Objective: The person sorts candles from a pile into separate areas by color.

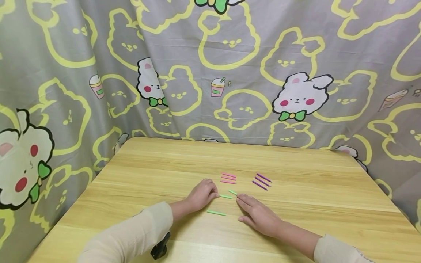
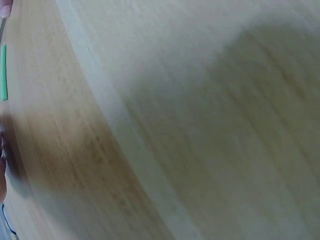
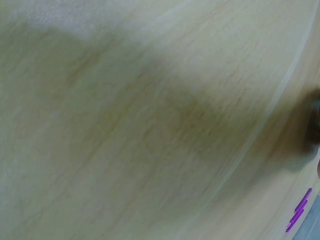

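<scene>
Toward the middle of the table, my left hand (image 1: pixel 201 195) curls its fingers at the left end of a thin green stick (image 1: pixel 225 196) with a pointed tip and pinches it. Opposite, my right hand (image 1: pixel 261 215) lies low with fairly straight fingers; its fingertips touch a second green stick (image 1: pixel 232 191) and cover its right end. The thumb stands apart from those fingers. A third green stick (image 1: pixel 216 212) lies nearer me, touched by neither hand. One green stick (image 2: pixel 4 72) shows at the left wrist view's edge.
Behind the hands lie three pink sticks (image 1: pixel 228 178) side by side. To their right are three slanted purple sticks (image 1: pixel 262 181), also seen in the right wrist view. A patterned grey curtain (image 1: pixel 236 106) hangs around the wooden table (image 1: pixel 158 160). A black device (image 1: pixel 160 247) sits beneath the left forearm.
</scene>
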Tool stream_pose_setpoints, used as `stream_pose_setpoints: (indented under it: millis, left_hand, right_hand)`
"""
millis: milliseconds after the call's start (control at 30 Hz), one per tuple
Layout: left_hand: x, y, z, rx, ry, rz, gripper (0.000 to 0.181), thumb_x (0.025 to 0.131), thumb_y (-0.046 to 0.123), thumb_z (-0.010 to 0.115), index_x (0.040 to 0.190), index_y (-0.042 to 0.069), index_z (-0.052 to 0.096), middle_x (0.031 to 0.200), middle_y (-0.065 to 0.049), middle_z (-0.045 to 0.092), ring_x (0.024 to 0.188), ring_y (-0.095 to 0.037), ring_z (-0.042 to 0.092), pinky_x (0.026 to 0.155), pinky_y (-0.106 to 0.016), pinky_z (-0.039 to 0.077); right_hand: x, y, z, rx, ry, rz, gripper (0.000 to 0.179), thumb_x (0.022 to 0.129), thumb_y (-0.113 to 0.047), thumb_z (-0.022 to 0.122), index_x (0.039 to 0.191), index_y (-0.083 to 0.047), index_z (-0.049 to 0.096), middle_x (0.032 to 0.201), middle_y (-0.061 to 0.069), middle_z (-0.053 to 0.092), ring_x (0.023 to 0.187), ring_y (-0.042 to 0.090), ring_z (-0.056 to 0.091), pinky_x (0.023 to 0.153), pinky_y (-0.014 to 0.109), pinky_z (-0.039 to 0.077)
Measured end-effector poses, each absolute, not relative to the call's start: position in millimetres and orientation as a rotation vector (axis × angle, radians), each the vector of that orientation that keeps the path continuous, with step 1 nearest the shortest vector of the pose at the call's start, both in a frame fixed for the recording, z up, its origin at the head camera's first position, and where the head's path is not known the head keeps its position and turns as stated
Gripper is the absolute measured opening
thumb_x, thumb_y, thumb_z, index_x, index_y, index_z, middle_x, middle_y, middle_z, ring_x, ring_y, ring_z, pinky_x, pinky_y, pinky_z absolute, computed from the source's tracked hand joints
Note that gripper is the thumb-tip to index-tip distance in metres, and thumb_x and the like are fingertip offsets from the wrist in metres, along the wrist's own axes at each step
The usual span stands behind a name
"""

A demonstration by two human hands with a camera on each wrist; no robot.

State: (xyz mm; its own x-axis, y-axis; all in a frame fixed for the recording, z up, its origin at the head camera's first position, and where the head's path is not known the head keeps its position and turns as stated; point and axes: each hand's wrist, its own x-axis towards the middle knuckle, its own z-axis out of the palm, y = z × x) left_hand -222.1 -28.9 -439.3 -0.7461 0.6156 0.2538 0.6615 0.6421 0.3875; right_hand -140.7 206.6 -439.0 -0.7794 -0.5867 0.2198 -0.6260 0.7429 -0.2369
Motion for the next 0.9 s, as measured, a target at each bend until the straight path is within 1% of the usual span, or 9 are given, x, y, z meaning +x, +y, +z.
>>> stream_pose_setpoints:
  millis: [300,600,900]
  left_hand:
    - [-223,-35,-439,-1.028,-2.751,-0.746,0.015,0.085,0.021,0.064,0.082,0.007,0.066,0.083,0.000,0.060,0.078,-0.011,0.051,0.071,-0.020,0.049]
    - [-226,-42,-436,-0.996,-2.748,-0.738,0.016,0.085,0.022,0.064,0.083,0.006,0.066,0.083,-0.001,0.061,0.079,-0.012,0.052,0.072,-0.022,0.050]
    - [-226,-49,-432,-0.976,-2.746,-0.747,0.015,0.086,0.020,0.064,0.083,0.005,0.065,0.083,-0.001,0.060,0.079,-0.012,0.052,0.071,-0.023,0.050]
  right_hand:
    - [-142,207,-440,0.970,-2.794,0.436,0.056,0.089,-0.033,0.059,0.130,0.004,0.050,0.138,0.018,0.047,0.127,0.035,0.045,0.104,0.048,0.039]
    - [-141,206,-437,0.987,-2.823,0.433,0.056,0.091,-0.034,0.056,0.130,0.005,0.049,0.138,0.019,0.047,0.128,0.035,0.044,0.104,0.048,0.038]
    - [-143,205,-430,1.007,-2.848,0.409,0.055,0.091,-0.033,0.057,0.129,0.005,0.049,0.137,0.020,0.047,0.126,0.036,0.046,0.102,0.048,0.041]
